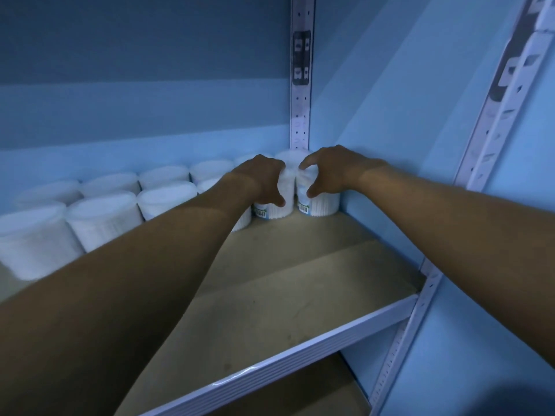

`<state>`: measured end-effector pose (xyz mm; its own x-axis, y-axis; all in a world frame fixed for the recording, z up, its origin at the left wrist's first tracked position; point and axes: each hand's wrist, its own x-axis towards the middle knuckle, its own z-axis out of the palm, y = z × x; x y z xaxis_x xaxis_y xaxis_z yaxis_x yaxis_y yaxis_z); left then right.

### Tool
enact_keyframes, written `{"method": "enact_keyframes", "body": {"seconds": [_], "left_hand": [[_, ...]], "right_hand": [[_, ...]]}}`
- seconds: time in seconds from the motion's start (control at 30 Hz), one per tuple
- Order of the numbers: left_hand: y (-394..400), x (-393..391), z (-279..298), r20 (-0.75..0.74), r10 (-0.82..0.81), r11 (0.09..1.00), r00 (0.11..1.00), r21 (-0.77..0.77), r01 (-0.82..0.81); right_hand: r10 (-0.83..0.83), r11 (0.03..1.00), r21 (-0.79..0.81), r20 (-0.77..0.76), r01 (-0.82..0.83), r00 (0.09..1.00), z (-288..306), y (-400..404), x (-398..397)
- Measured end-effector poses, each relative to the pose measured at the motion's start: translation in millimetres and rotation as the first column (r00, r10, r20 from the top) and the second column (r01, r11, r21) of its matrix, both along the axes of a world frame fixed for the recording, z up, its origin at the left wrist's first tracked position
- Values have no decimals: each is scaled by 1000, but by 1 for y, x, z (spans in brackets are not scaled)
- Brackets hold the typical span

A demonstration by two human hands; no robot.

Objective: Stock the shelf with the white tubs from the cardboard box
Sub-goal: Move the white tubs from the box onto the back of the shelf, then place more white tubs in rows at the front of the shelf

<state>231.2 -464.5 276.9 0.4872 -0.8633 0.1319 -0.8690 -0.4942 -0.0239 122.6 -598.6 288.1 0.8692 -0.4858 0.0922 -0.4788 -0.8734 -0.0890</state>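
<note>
Two rows of white tubs [105, 217] line the back of the shelf [300, 295] from the left edge to the right corner, closing off the rear wall. Both hands reach into that corner, the left hand [261, 181] and right hand [327, 172] each curled on a tub just beside the back post [301, 85] and the blue side wall [390, 145]. The bare board in front of the tubs stays open to the front edge.

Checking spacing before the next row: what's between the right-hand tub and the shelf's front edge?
Head view: only bare board of the shelf lies between the right-hand tub, held by the right hand, and the front edge.
</note>
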Motion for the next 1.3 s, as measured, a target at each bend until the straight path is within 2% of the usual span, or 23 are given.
{"method": "enact_keyframes", "body": {"seconds": [0.73,1.3], "left_hand": [[13,-31,12,-40,2,1000,999,21,-1],[63,-86,9,-56,4,1000,998,9,-4]], "right_hand": [[-19,1000,21,-33,20,999,10,16,-29],[31,999,38,-22,-30,999,13,67,-103]]}}
